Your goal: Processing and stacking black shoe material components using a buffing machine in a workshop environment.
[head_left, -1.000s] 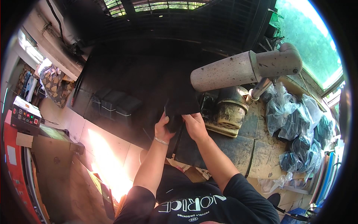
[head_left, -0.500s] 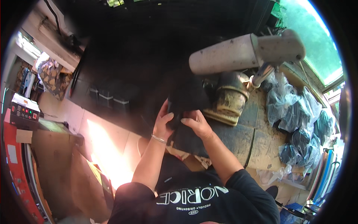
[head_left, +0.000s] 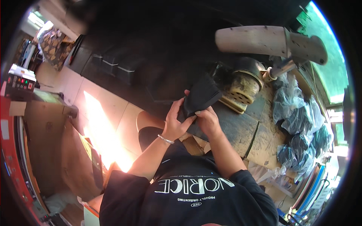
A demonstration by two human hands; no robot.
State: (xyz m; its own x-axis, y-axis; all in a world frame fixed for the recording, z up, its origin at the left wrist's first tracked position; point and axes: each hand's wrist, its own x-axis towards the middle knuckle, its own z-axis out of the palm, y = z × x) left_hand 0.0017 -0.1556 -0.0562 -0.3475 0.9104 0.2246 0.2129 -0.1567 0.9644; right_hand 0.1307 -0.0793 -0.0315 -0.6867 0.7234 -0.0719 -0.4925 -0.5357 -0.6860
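Observation:
Both my hands are around a black bundle (head_left: 203,95) of what look like thin stacked pieces, held in front of my body. My left hand (head_left: 176,122) has its fingers wrapped along the bundle's near left side, with the thumb pressed on its lower end. Close beside it, my right hand (head_left: 207,121) pinches the lower right end between thumb and fingers. The bundle tilts up toward the right, and its dark colour hides the exact kind of material. Just past it stands a worn tan and black machine head (head_left: 242,88) with a holed round face.
A long pale housing (head_left: 250,39) on a jointed arm hangs above the machine. Black bundles with light bands (head_left: 117,67) lie on the dark surface at left. Filled clear plastic bags (head_left: 299,116) sit on the right. A control box with buttons (head_left: 22,79) stands far left.
The bundle now shows more plainly, tilted toward the right. My hands have shifted slightly right and closer together on it. The whole view has turned a little.

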